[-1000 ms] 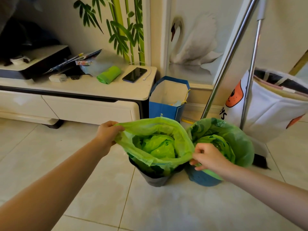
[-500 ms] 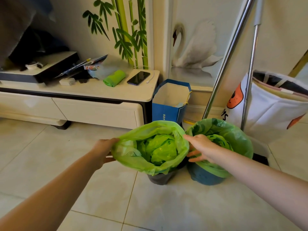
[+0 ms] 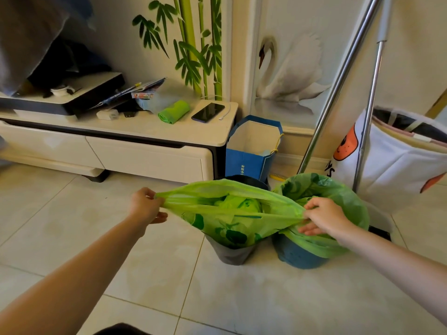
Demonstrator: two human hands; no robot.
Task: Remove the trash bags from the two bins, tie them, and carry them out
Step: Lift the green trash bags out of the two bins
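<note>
Bag mouth now pulled flat and freed from the dark bin's rim

The left hand and the right hand each pinch one end of the green trash bag — half a second ago its mouth was round and folded over the dark bin, now it is stretched into a slit above it. Lifting out and tying seem next; the second bag, right of this bin, waits untouched.

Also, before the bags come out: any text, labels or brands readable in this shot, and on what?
"YS": only these black letters show on the white fabric bag; the rest is hidden behind the metal pole.
Blue paper bag: a column of small characters, too small to read.
Printed packet on the TV cabinet: too blurred to read.
Trash bags, bins: no text seen.
</note>
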